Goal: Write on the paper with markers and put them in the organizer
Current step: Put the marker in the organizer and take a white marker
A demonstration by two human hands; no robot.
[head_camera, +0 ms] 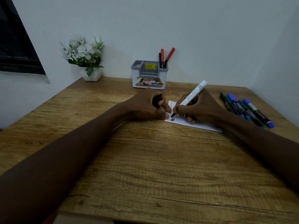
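A small white paper [179, 121] lies on the wooden table [145, 167], with red writing along its left edge and black letters beside that. My right hand [200, 107] grips a white-bodied black marker [191, 96], its tip touching the paper. My left hand [150, 105] presses the paper's left edge with its thumb and holds a black cap [156, 99] in its curled fingers. A white and grey organizer [149, 75] stands at the back by the wall, with two red markers [168, 56] and a black one in its right compartment.
Several blue, green and black markers [247, 109] lie in a row on the table to the right of the paper. A white pot of artificial flowers [85, 57] stands at the back left. A dark window [14, 42] is on the left wall.
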